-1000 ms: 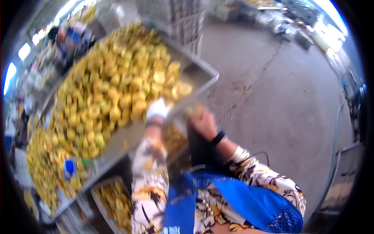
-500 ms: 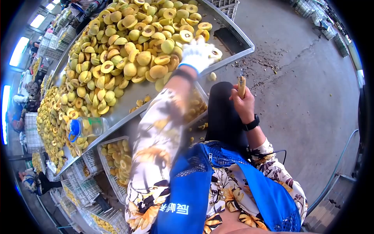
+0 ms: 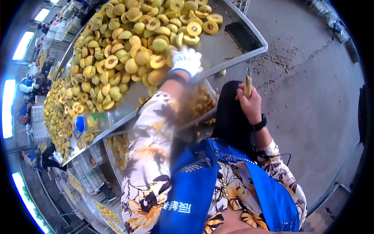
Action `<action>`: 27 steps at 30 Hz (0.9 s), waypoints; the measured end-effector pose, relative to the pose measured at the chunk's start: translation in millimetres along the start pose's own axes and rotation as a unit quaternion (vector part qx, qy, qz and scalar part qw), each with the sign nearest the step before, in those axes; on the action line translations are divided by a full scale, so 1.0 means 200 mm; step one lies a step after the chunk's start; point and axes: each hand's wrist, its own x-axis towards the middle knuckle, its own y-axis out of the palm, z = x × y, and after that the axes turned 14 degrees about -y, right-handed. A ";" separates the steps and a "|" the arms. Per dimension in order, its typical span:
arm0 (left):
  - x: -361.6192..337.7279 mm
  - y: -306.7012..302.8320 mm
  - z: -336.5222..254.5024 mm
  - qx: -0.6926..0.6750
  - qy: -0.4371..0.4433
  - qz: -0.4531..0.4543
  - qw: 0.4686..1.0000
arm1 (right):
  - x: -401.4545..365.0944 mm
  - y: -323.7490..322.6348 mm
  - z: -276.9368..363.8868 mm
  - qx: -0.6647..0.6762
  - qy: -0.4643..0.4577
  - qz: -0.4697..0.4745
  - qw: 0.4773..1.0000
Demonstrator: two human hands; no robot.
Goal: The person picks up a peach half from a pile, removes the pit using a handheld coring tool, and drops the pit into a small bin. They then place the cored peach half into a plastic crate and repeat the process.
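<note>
My left hand, in a white glove with a blue cuff, is over the near edge of a heap of halved yellow-green peaches. Motion blurs its fingers, and I cannot tell whether a peach is in them. The heap lies on a metal table with a raised rim. Held upright above my knee, a tool with a wooden handle is gripped in my bare right hand. Several peach halves with brown centres lie cut side up beyond the glove.
A clear bottle with a blue cap lies on the table's near side. Below the rim, a crate of peach pieces stands by my leg. White baskets are stacked at the lower left. Debris litters the floor, and people work at far left.
My gloved left hand has drawn back toward the left from the table's corner; the peach half seen beside it no longer shows. My right hand keeps its hold on the tool.
</note>
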 end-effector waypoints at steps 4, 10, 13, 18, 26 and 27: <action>-0.19 0.14 0.25 -0.011 -0.013 -0.046 0.999 | 0.03 0.06 0.01 0.037 -0.030 -0.009 0.999; -0.37 0.19 0.41 0.036 -0.002 -0.138 0.990 | -0.03 0.04 0.02 0.065 0.003 -0.001 0.998; -0.38 0.16 0.39 0.050 -0.015 -0.174 0.983 | -0.03 0.10 0.02 0.050 -0.041 0.025 0.998; -0.59 -0.08 0.25 -0.559 -0.151 -0.117 0.807 | 0.02 0.29 0.25 0.045 -0.088 0.112 0.989; -1.08 -0.12 0.17 -0.907 -0.170 0.008 0.384 | -0.09 0.54 0.38 0.286 0.039 0.261 0.921; -1.14 -0.17 0.17 -0.925 -0.166 0.004 0.342 | -0.13 0.59 0.40 0.322 0.039 0.225 0.919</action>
